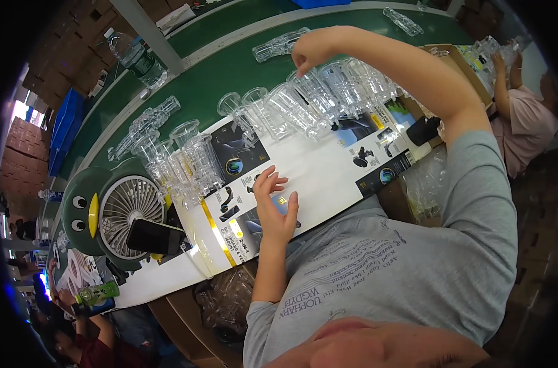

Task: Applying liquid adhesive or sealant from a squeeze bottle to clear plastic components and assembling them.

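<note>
Right hand (309, 52) pinches a clear plastic tray (319, 92); left hand (274, 205) fingers spread

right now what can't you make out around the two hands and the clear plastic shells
- Head view: whether the right hand pinches a clear plastic shell or only touches the row; its fingers curl away from the camera.
- What lies under the left hand on the white printed cardboard sheet; the palm covers it.
- The black phone hides part of the green penguin-shaped desk fan.
- Far clear trays on the green conveyor belt: too small and bent near the rim.
</note>
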`<state>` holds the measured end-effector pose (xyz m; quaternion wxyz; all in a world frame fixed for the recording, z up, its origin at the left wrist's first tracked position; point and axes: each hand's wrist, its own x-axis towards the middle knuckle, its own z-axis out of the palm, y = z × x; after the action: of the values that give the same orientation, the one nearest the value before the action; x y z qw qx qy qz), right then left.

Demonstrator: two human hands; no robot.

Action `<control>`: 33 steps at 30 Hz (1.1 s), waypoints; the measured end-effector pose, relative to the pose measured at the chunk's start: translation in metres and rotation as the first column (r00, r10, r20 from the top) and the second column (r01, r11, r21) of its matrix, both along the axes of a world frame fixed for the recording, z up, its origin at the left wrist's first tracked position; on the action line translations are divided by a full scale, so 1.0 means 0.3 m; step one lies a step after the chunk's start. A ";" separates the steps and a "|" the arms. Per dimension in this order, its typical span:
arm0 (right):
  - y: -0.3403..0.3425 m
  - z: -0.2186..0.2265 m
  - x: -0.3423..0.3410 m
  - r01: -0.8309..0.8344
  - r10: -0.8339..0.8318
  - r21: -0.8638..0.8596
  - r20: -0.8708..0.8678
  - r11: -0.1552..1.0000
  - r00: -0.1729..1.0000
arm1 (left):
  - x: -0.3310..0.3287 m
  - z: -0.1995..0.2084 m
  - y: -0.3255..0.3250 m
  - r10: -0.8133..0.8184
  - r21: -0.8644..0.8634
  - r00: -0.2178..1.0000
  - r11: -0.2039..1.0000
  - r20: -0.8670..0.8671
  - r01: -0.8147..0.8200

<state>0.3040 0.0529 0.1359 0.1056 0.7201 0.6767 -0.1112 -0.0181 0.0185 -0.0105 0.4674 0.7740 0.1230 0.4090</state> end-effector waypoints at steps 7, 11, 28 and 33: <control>-0.074 -0.025 0.055 0.004 0.003 0.090 -0.082 0.996 0.997 | 0.005 0.001 -0.007 -0.003 -0.050 1.000 0.999 -0.011 0.002; -0.139 0.042 0.036 -0.068 0.046 0.375 0.069 0.925 0.997 | -0.001 0.003 -0.016 0.012 -0.055 1.000 0.998 0.000 -0.012; -0.664 -0.021 -0.511 -0.220 0.377 0.831 0.014 0.510 0.926 | 0.045 0.080 -0.183 -0.530 -0.736 0.806 0.431 0.262 0.522; -0.860 -0.244 -0.486 0.632 0.134 0.303 -0.944 0.713 0.302 | 0.012 0.046 -0.107 -0.397 -0.746 0.862 0.458 0.314 0.483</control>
<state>0.1584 -0.2051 0.0626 -0.5681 0.6154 0.4705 -0.2780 -0.0145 -0.0137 0.0034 0.8596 0.4612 0.0677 0.2092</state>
